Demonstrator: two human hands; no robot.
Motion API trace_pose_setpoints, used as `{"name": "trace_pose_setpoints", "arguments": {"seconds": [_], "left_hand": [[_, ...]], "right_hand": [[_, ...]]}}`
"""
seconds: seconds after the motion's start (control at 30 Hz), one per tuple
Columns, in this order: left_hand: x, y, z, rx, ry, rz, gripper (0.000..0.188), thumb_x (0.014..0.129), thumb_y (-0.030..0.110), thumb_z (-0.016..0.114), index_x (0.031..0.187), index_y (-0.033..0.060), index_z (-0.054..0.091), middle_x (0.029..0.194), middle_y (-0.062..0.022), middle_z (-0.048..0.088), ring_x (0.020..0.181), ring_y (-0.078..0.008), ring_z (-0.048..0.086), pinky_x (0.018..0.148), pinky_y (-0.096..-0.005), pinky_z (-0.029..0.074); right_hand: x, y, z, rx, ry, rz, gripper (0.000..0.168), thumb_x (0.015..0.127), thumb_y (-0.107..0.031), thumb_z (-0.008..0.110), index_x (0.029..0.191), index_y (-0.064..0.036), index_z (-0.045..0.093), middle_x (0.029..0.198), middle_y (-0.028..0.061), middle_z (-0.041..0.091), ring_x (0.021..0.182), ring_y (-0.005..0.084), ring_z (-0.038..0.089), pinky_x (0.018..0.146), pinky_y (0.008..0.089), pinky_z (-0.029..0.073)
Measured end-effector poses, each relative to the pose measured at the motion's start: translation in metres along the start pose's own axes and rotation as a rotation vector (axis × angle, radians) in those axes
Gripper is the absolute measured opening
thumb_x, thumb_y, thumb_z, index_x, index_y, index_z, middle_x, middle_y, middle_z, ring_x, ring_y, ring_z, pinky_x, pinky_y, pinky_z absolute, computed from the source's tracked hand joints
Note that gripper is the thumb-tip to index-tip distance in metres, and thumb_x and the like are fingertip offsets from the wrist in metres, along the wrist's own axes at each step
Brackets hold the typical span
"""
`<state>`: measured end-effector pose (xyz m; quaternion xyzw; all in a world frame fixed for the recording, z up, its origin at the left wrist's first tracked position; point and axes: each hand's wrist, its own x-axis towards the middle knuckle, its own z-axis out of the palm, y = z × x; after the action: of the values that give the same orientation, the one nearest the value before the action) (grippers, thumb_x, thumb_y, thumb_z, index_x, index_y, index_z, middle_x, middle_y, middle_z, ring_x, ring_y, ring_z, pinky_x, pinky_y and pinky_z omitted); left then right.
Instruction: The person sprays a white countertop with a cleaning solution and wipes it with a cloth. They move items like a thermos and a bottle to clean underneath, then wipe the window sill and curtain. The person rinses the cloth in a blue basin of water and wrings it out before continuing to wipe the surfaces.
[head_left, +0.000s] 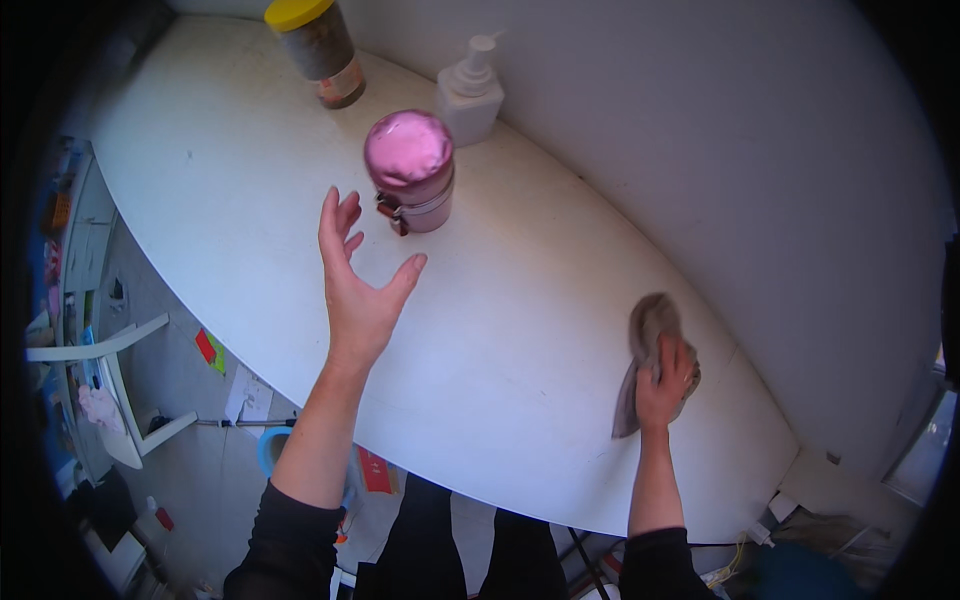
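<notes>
My left hand (364, 292) is raised with its fingers apart and holds nothing, just in front of a pink canister (424, 202). A crumpled, shiny pink cover lies over the canister's top, and a metal clasp shows on its side. My right hand (666, 382) grips a grey-brown cloth (654, 330) against the white tabletop (525, 360), towards the right. Behind the canister stands a white pump bottle (471, 97). Further back at the left is a clear jar (322, 56) with a yellow lid and dark contents.
A grey wall (675, 135) runs along the table's far edge. Beyond the near left edge, a white chair (124, 352) and scattered papers (249, 397) are on the floor. Cables (727, 566) lie by the right corner.
</notes>
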<state>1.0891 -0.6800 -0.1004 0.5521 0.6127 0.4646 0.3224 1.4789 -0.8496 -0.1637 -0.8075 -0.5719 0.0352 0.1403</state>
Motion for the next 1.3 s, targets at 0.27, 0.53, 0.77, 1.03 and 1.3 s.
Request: {"name": "trace_pose_setpoints", "arguments": {"seconds": [0.27, 0.53, 0.77, 1.03, 1.3], "left_hand": [[-0.093, -0.023, -0.078, 0.111, 0.137, -0.176, 0.088, 0.076, 0.004, 0.072, 0.147, 0.0037, 0.02, 0.14, -0.0199, 0.041, 0.13, -0.03, 0.041, 0.107, -0.0421, 0.033], [-0.188, -0.014, -0.107, 0.251, 0.208, -0.203, 0.077, 0.083, 0.005, 0.065, 0.147, 0.0024, 0.022, 0.139, -0.0189, 0.044, 0.127, -0.0275, 0.044, 0.106, -0.0397, 0.034], [-0.34, -0.01, -0.142, 0.314, 0.313, -0.438, 0.069, 0.086, 0.004, 0.062, 0.146, 0.0031, 0.026, 0.135, -0.0173, 0.047, 0.124, -0.0263, 0.047, 0.104, -0.0383, 0.036], [-0.439, -0.007, -0.137, 0.229, 0.41, -0.653, 0.068, 0.088, 0.005, 0.06, 0.146, 0.0039, 0.026, 0.134, -0.018, 0.048, 0.124, -0.0266, 0.046, 0.106, -0.0394, 0.035], [-0.432, -0.021, -0.175, 0.132, 0.527, -0.727, 0.069, 0.086, 0.001, 0.06, 0.145, 0.0034, 0.026, 0.131, -0.0199, 0.05, 0.122, -0.0281, 0.048, 0.105, -0.0398, 0.036]], "right_hand": [[0.015, -0.24, 0.076, 0.211, -0.007, -0.41, 0.061, 0.067, -0.018, 0.063, 0.128, -0.023, 0.057, 0.135, 0.0099, 0.05, 0.123, 0.0271, 0.046, 0.095, 0.049, 0.03], [-0.17, -0.225, 0.027, 0.458, -0.576, -0.828, 0.067, 0.067, -0.018, 0.07, 0.131, -0.024, 0.054, 0.143, 0.0055, 0.045, 0.129, 0.0218, 0.044, 0.097, 0.0514, 0.029], [-0.138, 0.09, -0.053, -0.128, -0.077, -0.406, 0.057, 0.076, -0.02, 0.059, 0.132, -0.013, 0.054, 0.138, 0.0166, 0.047, 0.127, 0.0362, 0.044, 0.104, 0.0512, 0.033], [-0.072, 0.055, -0.005, -0.162, 0.158, 0.384, 0.058, 0.084, -0.032, 0.056, 0.139, -0.015, 0.047, 0.141, 0.0149, 0.043, 0.126, 0.0393, 0.041, 0.102, 0.0594, 0.03], [-0.196, -0.299, 0.05, 0.14, -0.332, -0.879, 0.067, 0.072, -0.019, 0.067, 0.137, -0.024, 0.049, 0.144, 0.0144, 0.039, 0.13, 0.0318, 0.039, 0.099, 0.0612, 0.029]]}}
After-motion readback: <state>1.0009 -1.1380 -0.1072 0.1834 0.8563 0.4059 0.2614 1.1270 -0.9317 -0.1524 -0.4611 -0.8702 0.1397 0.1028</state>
